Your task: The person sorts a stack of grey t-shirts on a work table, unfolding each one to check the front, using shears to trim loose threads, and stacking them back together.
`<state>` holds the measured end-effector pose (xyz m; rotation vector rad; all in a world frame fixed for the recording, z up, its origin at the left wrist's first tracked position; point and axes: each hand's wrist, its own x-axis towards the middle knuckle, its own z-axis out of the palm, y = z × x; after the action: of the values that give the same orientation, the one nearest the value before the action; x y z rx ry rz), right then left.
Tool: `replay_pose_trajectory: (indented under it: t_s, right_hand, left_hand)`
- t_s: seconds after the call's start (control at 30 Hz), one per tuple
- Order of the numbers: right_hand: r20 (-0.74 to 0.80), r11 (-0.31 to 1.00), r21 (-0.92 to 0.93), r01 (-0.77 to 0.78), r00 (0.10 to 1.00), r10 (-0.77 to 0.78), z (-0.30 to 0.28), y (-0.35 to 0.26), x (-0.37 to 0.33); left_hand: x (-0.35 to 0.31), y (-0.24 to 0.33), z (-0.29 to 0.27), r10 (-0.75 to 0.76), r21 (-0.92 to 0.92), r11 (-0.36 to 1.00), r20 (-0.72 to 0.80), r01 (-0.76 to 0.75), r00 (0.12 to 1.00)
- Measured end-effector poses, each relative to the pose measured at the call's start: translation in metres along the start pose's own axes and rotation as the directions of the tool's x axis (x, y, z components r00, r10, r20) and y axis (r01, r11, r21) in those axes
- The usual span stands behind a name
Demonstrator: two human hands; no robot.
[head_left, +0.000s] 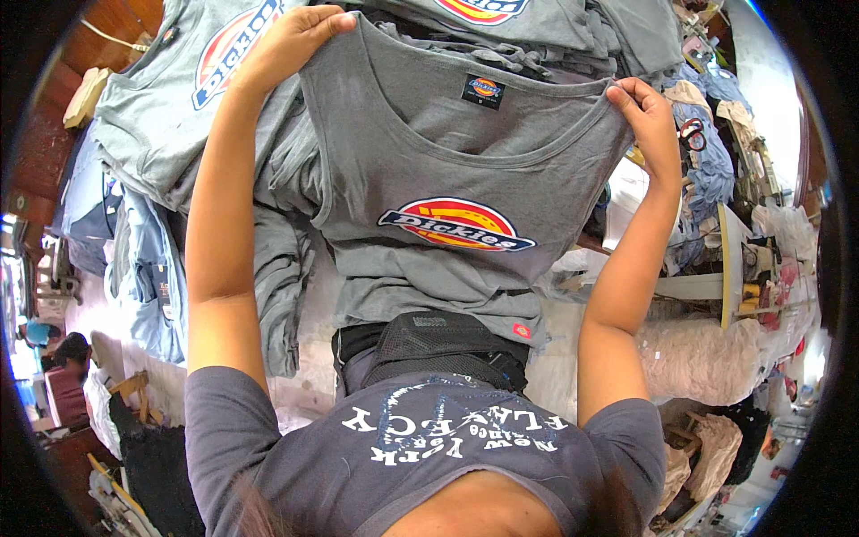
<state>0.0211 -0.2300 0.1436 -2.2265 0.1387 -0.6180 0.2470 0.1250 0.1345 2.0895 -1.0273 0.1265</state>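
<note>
Shirt (447,192) is held in the middle, left grip (304,34) pinching its left shoulder a bit farther out than right grip (644,106) pinches its right, so a soft, level pull should keep it smooth.

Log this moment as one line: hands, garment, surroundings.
left hand: grips grey shirt, one shoulder | right hand: grips other shoulder | shirt: neckline spread | beyond: more grey garments
</note>
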Motion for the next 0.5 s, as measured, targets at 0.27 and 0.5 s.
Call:
replay_pose_trajectory:
  t_s: [0.27,0.5]
  right_hand:
    - [-0.194,0.974,0.153,0.164,0.972,-0.133,-0.028,-0.054,-0.021]
    - [-0.157,0.933,0.237,0.270,0.959,-0.238,-0.083,-0.097,-0.061]
  left_hand:
    - [-0.014,0.086,-0.043,0.310,0.404,0.902,-0.366,-0.150,0.877]
    - [-0.029,0.103,-0.116,0.277,0.061,0.961,-0.259,-0.270,0.926]
